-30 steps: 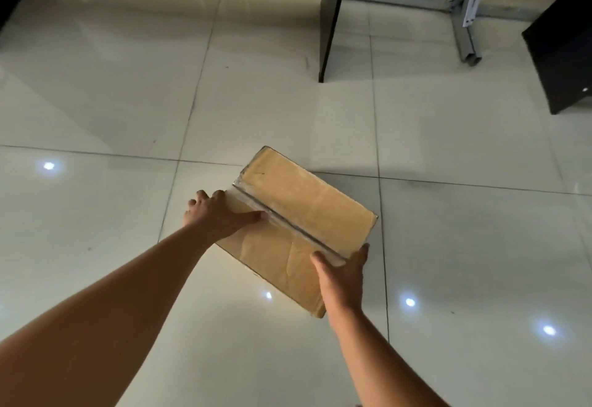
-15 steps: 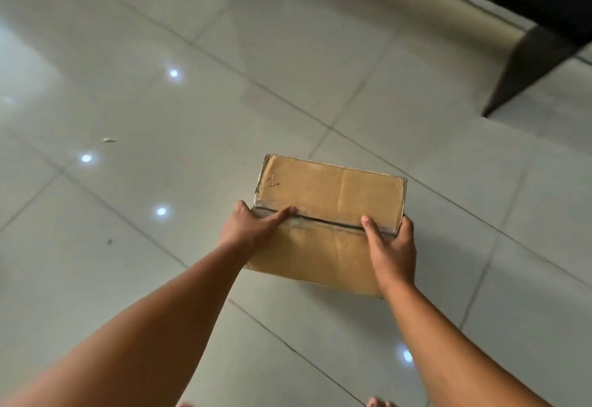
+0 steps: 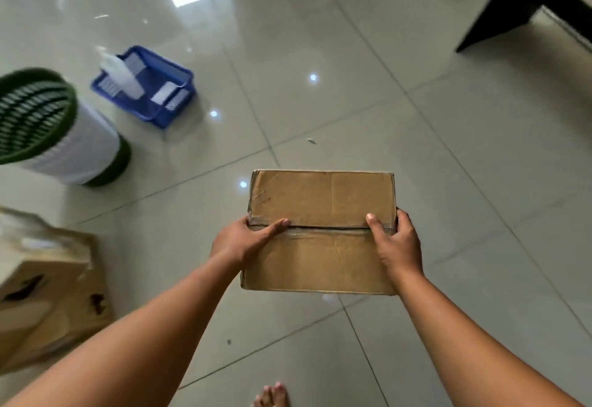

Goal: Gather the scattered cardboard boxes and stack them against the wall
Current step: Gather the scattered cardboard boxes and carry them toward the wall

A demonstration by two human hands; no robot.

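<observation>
- We hold the cardboard box (image 3: 320, 230) up over the tiled floor (image 3: 352, 102), out in front of us, just as half a second ago.
- Our left hand (image 3: 243, 240) grips the box's left end, thumb laid along the taped seam on top, fingers wrapped out of sight round the side.
- Our right hand (image 3: 395, 240) grips the right end the same way, thumb on top, fingers curled over the edge.
- The grip matches the earlier frame; the box now sits squarer to us, its long edges running level across the view.
- The surroundings differ: a second cardboard box (image 3: 48, 288) now stands on the floor at our lower left, blurred.
- Beyond it a green-rimmed wastebasket (image 3: 57, 131) and a blue tray (image 3: 144, 86) have come into view.
- The dark furniture leg (image 3: 509, 3) now sits at the upper right.
- Our bare toes (image 3: 272, 395) show at the bottom edge.
</observation>
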